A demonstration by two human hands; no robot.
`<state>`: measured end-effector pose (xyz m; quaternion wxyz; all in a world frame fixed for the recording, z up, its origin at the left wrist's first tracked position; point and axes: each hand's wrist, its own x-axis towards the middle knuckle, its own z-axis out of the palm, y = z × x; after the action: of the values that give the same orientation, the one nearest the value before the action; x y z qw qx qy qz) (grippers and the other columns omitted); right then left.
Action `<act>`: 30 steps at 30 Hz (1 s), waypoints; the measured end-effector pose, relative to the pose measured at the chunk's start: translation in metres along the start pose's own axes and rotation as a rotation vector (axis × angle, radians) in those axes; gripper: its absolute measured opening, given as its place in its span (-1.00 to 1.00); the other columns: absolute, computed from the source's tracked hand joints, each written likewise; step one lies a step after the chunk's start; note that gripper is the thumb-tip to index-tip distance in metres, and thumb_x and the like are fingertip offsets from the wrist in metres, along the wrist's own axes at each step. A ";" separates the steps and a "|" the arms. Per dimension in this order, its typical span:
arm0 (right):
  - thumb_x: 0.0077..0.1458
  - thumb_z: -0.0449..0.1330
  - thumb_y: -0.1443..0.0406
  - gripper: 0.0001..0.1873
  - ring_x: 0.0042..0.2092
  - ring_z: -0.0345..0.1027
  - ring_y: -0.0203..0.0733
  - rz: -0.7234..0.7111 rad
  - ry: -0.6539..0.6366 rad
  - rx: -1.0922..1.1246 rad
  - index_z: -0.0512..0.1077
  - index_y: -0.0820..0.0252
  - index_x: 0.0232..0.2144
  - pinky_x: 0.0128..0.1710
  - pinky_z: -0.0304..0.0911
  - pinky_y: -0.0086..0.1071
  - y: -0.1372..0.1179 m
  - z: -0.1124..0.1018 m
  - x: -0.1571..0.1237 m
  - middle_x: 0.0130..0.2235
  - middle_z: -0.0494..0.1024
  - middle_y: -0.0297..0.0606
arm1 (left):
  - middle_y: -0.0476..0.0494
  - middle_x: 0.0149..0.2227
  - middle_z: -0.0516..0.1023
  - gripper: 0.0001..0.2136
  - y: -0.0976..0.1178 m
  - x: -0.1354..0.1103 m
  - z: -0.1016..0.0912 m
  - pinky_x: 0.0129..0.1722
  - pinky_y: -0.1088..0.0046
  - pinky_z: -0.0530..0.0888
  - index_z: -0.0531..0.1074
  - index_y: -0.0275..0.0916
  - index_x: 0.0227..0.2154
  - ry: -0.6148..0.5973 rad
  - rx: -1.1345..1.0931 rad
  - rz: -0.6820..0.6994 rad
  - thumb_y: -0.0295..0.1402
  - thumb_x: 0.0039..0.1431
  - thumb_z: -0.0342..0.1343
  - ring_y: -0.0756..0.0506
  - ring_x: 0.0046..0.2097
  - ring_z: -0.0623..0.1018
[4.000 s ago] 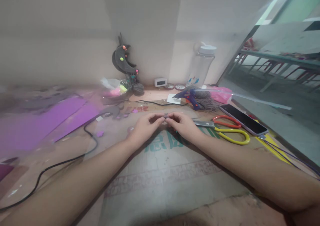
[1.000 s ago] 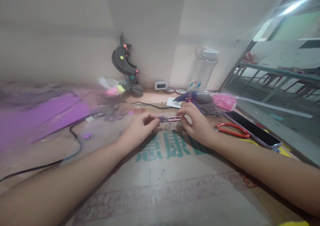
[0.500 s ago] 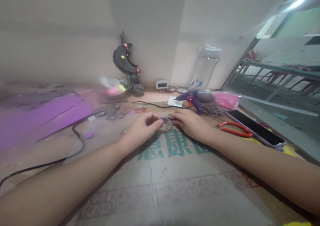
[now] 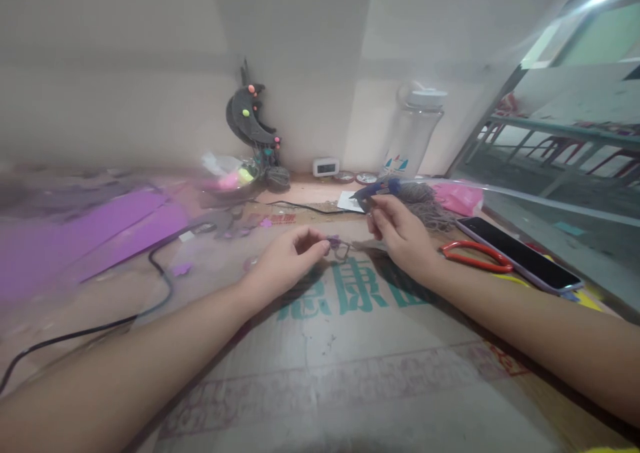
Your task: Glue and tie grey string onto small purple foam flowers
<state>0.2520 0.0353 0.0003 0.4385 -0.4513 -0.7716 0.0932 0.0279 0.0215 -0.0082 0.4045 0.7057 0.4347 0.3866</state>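
Observation:
Between the thumb and fingertips of my left hand (image 4: 295,256) is a small purple piece (image 4: 333,241), pinched just above the cardboard. A thin grey yarn loop (image 4: 343,250) hangs off its right side. My right hand (image 4: 403,236) is raised to the right of it, fingers curled together in a pinch; whether they hold a thin strand I cannot make out. Directly behind that hand lies the blue glue gun (image 4: 373,190), its handle hidden by the fingers. A ball of grey yarn (image 4: 420,196) sits right beside the gun.
Red-handled pliers or scissors (image 4: 477,258) and a phone (image 4: 520,254) lie on the right. Purple sheets (image 4: 135,229) and a black cable (image 4: 165,286) are on the left. A clear bottle (image 4: 413,136), a small clock (image 4: 326,167) and a dark crescent ornament (image 4: 247,119) stand at the back.
My right hand has left the purple piece and moved up and right, in front of the glue gun. My left hand stays pinched on the piece.

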 end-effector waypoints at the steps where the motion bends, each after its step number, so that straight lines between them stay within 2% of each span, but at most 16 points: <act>1: 0.32 -0.07 0.25 -0.73 -0.38 0.35 -0.24 -0.019 -0.001 -0.037 0.34 0.19 -0.05 -0.34 0.23 -0.37 -0.002 -0.001 -0.002 -0.39 0.46 -0.31 | -0.08 -0.38 0.55 -0.82 -0.001 0.000 0.000 -0.29 0.42 0.40 0.42 -0.24 -0.37 0.015 0.008 0.003 -0.22 0.16 0.11 -0.05 -0.34 0.51; 5: 0.24 0.09 0.20 -0.68 -0.31 0.41 -0.18 -0.166 -0.131 -0.229 0.40 0.20 -0.02 -0.33 0.23 -0.35 -0.010 0.000 -0.009 -0.27 0.55 -0.21 | -0.10 -0.34 0.56 -0.82 0.000 0.001 0.000 -0.29 0.42 0.39 0.43 -0.26 -0.37 0.055 0.046 0.020 -0.23 0.18 0.09 -0.05 -0.32 0.50; 8: 0.26 0.07 0.19 -0.67 -0.27 0.44 -0.13 -0.288 -0.226 -0.355 0.43 0.21 -0.02 -0.32 0.24 -0.33 -0.012 0.003 -0.010 -0.21 0.58 -0.16 | -0.09 -0.33 0.56 -0.82 0.002 0.000 0.000 -0.29 0.44 0.37 0.44 -0.27 -0.37 0.043 0.083 0.055 -0.25 0.19 0.08 -0.05 -0.32 0.49; 16: 0.35 -0.09 0.17 -0.59 -0.27 0.48 -0.12 -0.492 -0.188 -0.502 0.49 0.27 -0.12 -0.32 0.23 -0.34 -0.009 0.003 -0.008 -0.29 0.62 -0.14 | -0.04 -0.36 0.55 -0.83 0.003 -0.001 -0.001 -0.32 0.45 0.35 0.45 -0.24 -0.36 0.042 0.153 0.078 -0.25 0.20 0.07 -0.04 -0.33 0.48; 30: 0.31 -0.01 0.22 -0.65 -0.30 0.44 -0.13 -0.489 -0.171 -0.478 0.50 0.28 -0.11 -0.29 0.24 -0.33 -0.008 0.002 -0.007 -0.32 0.60 -0.13 | -0.03 -0.36 0.55 -0.83 0.003 -0.003 -0.001 -0.30 0.44 0.38 0.45 -0.23 -0.36 0.033 0.186 0.103 -0.25 0.20 0.06 -0.04 -0.33 0.49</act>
<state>0.2465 0.0257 -0.0009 0.2636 -0.3338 -0.8907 -0.1604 0.0270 0.0184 -0.0061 0.3098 0.7551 0.4385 0.3762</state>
